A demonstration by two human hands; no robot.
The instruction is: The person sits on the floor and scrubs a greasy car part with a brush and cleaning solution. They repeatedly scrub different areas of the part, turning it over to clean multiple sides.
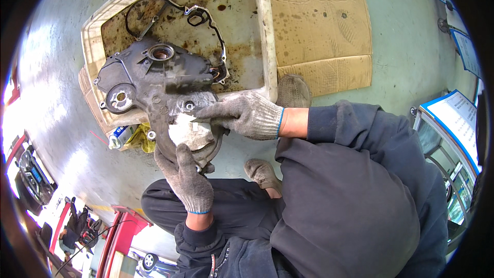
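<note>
A large dark cast-metal engine cover (154,81) lies tilted over the near edge of a stained pale tray (266,38). My left hand (187,181), in a grey knitted glove, grips the cover's lower rim with a finger over the face. My right hand (247,116), gloved alike, has its fingertips at the upper edge of a crumpled white wipe (189,133) on the cover's rounded end; its folded fingers are partly hidden. A bolt hole with a metal ring (189,105) shows just above the wipe. A thin black-edged gasket (216,27) lies in the tray beyond the cover.
Flattened cardboard (320,31) lies right of the tray. A spray can (121,135) and a yellow bag (144,139) are by its lower left corner. My shoes (262,173) are near the tray. At right stands a stand with a blue-edged board (455,123); red equipment (123,227) is at lower left.
</note>
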